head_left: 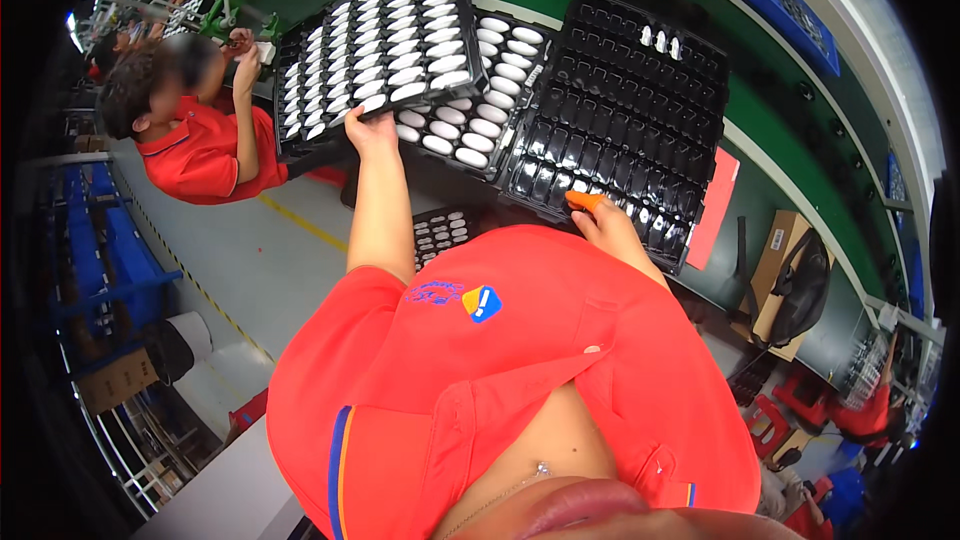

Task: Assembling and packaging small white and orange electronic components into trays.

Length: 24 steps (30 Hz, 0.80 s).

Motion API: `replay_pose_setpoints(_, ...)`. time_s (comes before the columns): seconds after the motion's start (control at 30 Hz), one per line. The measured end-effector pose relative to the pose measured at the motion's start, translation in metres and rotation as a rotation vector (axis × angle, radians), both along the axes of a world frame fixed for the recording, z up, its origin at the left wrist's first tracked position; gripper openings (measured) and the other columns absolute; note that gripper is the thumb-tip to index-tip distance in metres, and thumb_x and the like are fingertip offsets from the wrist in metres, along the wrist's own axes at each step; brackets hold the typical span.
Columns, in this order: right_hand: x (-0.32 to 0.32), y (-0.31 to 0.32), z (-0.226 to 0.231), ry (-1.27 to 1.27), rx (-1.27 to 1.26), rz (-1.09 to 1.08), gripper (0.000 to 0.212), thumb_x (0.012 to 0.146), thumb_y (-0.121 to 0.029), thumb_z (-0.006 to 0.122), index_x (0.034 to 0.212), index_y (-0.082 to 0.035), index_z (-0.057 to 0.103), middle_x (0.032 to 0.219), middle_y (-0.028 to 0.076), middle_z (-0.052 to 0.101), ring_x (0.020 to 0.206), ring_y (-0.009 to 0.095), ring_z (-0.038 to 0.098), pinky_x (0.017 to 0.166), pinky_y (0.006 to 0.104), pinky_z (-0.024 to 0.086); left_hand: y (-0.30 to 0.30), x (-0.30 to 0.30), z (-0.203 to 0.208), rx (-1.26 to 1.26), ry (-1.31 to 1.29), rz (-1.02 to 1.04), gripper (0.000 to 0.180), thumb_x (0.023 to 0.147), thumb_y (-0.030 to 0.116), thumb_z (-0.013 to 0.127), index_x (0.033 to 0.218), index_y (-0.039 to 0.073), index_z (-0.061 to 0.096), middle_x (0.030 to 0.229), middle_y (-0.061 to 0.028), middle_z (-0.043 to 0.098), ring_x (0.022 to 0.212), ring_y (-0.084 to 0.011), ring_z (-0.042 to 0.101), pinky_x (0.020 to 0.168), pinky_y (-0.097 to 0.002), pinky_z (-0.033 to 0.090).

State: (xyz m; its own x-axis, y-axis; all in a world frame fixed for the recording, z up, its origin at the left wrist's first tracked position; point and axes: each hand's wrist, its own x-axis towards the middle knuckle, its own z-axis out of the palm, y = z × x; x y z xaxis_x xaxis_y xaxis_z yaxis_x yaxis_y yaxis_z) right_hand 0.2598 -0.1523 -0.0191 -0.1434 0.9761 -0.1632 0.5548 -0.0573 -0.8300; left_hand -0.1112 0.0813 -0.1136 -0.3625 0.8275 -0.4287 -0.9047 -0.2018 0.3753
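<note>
My left hand (373, 130) grips the near edge of a black plastic tray (462, 88) filled with rows of white oval pieces (398, 77). That tray is tilted, partly over another black tray (492, 176) of similar white ovals. My right hand (608, 223), with orange covering on the fingertips, is at the near rim of a mostly bare black tray (630, 90); its fingers lie over the rim and the thumb sits beside it. A few white pieces (660, 42) stand in that tray's far slots. The undersides of both held edges are hidden.
To the left, a co-worker in a red shirt (205, 155) handles a small pale item. Another tray of white ovals (440, 232) is below the bench edge. A red sheet (716, 208) shows beside the bare tray; a cardboard box (785, 250) and black bag (803, 285) stand right.
</note>
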Motion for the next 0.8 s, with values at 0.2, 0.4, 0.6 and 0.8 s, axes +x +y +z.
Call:
replay_pose_setpoints(0.2, 0.002, -0.005, 0.003, -0.018, -0.144, -0.030, 0.029, 0.090, -0.010, 0.056, 0.119, -0.004, 0.059, 0.103, 0.015, 0.062, 0.096, 0.026, 0.061, 0.085, 0.0318, 0.046, 0.026, 0.017, -0.017, 0.146, -0.078, 0.026, 0.059, 0.065, 0.007, 0.048, 0.123, -0.006, 0.048, 0.126, -0.0185, 0.052, 0.120, -0.0358, 0.048, 0.104, -0.0481, 0.038)
replay_pose_setpoints(0.4, 0.002, -0.007, -0.001, 0.002, -0.118, -0.087, 0.030, 0.091, -0.015, 0.056, 0.118, -0.003, 0.059, 0.101, 0.018, 0.061, 0.092, 0.031, 0.061, 0.081, 0.0351, 0.047, 0.045, 0.022, -0.047, 0.084, -0.047, 0.049, 0.047, 0.070, 0.008, 0.047, 0.114, -0.005, 0.052, 0.120, -0.0169, 0.056, 0.113, -0.0327, 0.053, 0.103, -0.0447, 0.040)
replay_pose_setpoints(0.6, 0.004, -0.001, -0.008, -0.008, -0.102, -0.082, 0.030, 0.090, -0.016, 0.057, 0.117, -0.002, 0.060, 0.099, 0.018, 0.061, 0.090, 0.031, 0.061, 0.080, 0.0352, 0.048, 0.041, 0.009, -0.041, -0.456, 0.035, -0.154, 0.030, 0.085, 0.022, 0.055, 0.106, 0.000, 0.057, 0.111, -0.0140, 0.061, 0.102, -0.0271, 0.060, 0.097, -0.0439, 0.044)
replay_pose_setpoints(0.8, 0.002, 0.006, -0.011, -0.072, -0.033, -0.048, 0.031, 0.089, -0.018, 0.059, 0.114, -0.001, 0.060, 0.093, 0.019, 0.060, 0.082, 0.033, 0.061, 0.074, 0.0365, 0.048, 0.014, 0.012, 0.007, -0.511, -0.105, -0.412, 0.048, 0.091, 0.019, 0.051, 0.125, -0.012, 0.037, 0.127, -0.0250, 0.047, 0.116, -0.0360, 0.049, 0.102, -0.0456, 0.039)
